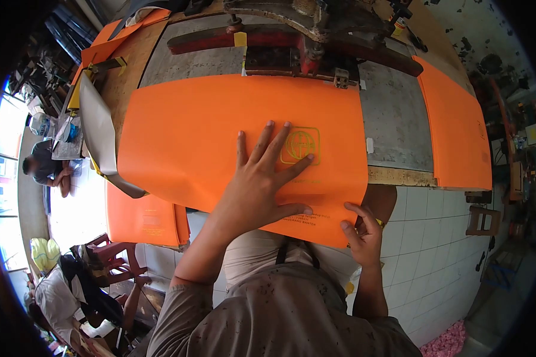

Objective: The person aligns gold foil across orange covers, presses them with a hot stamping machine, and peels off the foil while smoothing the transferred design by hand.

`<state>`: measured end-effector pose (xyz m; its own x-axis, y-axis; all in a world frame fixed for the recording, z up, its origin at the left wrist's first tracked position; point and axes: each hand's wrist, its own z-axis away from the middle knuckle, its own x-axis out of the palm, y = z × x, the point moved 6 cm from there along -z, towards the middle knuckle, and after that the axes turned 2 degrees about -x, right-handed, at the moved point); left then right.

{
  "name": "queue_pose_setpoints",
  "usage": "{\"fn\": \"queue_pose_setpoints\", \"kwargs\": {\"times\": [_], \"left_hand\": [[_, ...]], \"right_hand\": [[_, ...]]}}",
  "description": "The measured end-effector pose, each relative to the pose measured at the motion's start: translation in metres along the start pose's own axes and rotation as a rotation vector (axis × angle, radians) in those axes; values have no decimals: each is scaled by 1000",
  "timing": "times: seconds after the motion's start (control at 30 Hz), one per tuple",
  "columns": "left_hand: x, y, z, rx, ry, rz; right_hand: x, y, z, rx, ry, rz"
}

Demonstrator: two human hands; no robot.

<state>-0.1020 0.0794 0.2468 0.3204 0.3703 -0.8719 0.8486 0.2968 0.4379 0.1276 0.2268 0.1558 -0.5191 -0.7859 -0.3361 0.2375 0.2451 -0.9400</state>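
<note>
A large orange sheet [184,131] lies across the bench and hangs over its front edge toward my body. Stamped on it is a gold globe emblem [302,146], with small dark lines of print nearer me. My left hand [259,184] rests on the sheet with its fingers spread, one fingertip touching the emblem. At the near right corner, my right hand [364,232] pinches the sheet's edge between thumb and fingers. Just beyond the far edge stands a heavy metal press [304,50] with a red and black frame.
More orange sheets [458,131] are stacked at the bench's right end. Another orange stack [140,217] sits low on the left, beside a curled grey sheet [98,125]. A person [44,166] sits at the far left. A small wooden stool [482,221] stands on the tiled floor.
</note>
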Motion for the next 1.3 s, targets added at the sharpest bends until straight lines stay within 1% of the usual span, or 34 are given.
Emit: {"fn": "queue_pose_setpoints", "kwargs": {"times": [0.07,0.17,0.2,0.27,0.4,0.43,0.53,0.83,1.03,1.13,1.23,1.3], "left_hand": [[-5,-7,4,13,-30,51],[-9,-36,16,-151,69,156],[-12,-38,20,-174,98,75],[-19,-39,32,-219,157,-87],[-11,-41,59,-267,98,-189],[-9,-42,62,-269,94,-196],[-5,-46,69,-275,79,-215],[0,-52,71,-265,63,-231],[0,-53,70,-292,65,-251],[1,-55,71,-294,61,-257],[3,-56,72,-289,73,-262],[3,-56,73,-295,69,-267]], "right_hand": [[0,4,0,-48,13,-23],[0,1,2,-148,26,-68],[1,-1,3,-184,29,-85],[4,-4,9,-153,-27,-102],[16,3,21,-147,-112,-35],[18,2,21,-176,-107,-12],[23,12,25,-146,-113,12],[27,26,21,-193,-90,91],[30,35,14,-92,-118,45],[30,35,10,-91,-122,70],[31,35,4,-138,-105,99],[32,37,3,-120,-101,81]]}}
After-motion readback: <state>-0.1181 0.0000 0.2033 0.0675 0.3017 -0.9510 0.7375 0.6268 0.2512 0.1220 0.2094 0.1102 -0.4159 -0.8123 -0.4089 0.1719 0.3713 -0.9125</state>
